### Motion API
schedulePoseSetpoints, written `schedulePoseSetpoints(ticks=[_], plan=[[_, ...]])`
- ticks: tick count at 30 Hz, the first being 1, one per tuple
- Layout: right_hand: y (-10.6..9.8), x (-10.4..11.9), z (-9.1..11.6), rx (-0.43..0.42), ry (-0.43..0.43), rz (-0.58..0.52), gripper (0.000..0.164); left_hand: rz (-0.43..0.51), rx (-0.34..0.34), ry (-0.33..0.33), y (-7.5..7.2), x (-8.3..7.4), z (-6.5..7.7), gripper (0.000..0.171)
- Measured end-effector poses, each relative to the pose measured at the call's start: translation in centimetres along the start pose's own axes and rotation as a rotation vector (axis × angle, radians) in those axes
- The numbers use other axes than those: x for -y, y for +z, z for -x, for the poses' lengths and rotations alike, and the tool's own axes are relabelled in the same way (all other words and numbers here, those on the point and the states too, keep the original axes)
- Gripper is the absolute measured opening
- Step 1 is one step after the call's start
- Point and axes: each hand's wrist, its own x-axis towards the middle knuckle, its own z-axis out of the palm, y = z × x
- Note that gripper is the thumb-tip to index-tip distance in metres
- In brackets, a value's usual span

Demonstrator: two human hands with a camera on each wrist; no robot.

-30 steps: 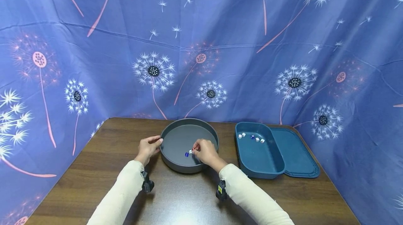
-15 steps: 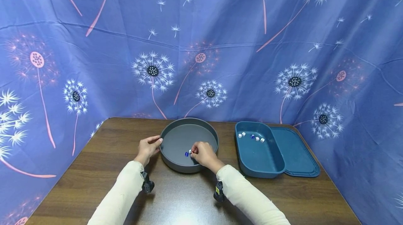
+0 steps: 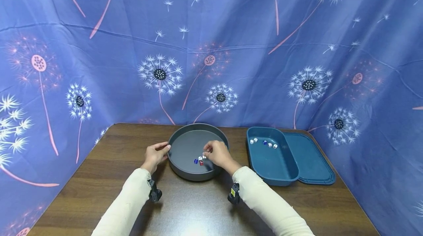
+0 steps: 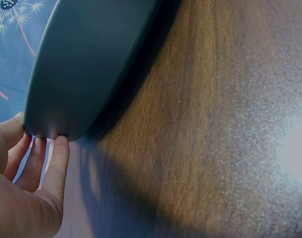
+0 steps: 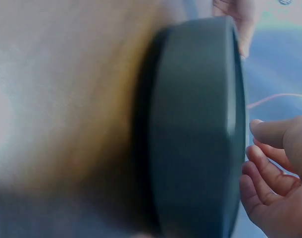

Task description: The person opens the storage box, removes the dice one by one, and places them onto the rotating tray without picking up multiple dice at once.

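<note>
A round dark grey cake pan [image 3: 180,140] stands mid-table. Lying close together inside it are a blue die [image 3: 196,161], a red die [image 3: 201,163] and two white dice [image 3: 200,158]. My left hand [image 3: 156,156] holds the pan's left side, thumb at the rim and fingertips against the outer wall, as the left wrist view also shows. Over the right half of the pan, my right hand [image 3: 218,153] hovers by the dice. In the right wrist view its thumb [image 5: 272,133] is apart from the loosely bent fingers, with nothing visible between them.
To the right stands a blue rectangular container [image 3: 274,166] with several white dice and a blue die [image 3: 265,142] near its far end. Its matching flat lid [image 3: 310,160] lies beside it. A patterned cloth [image 3: 211,26] hangs behind the wooden table [image 3: 125,148].
My right hand has set the red die down in front of the white dice, let go and drawn back up and right. A second white die now shows. The left hand stays put.
</note>
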Motion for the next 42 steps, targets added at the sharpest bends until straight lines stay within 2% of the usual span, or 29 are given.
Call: schedulePoseSetpoints(ticks=[10,17,22,31,42], plan=[[-5.0,-1.7,-1.5,-0.078,0.124,-0.041,0.013,0.003,-0.004,0.005,-0.2,0.1,0.0,0.037],[-8.9,-4.7,-1.2,-0.149,0.213,-0.049,0.019,-0.007,-0.009,-0.001,-0.3,0.1,0.2,0.036],[-10.9,-7.7,-0.5,-0.188,0.3,-0.036,0.023,-0.019,-0.004,0.002,-0.4,0.1,0.2,0.036],[-12.8,-13.0,1.6,-0.27,0.483,0.036,0.028,-0.017,-0.001,0.008,-0.4,0.2,0.3,0.036],[-13.0,-15.5,3.7,-0.209,0.656,0.053,0.029,-0.009,0.001,0.008,-0.1,0.0,0.1,0.037]])
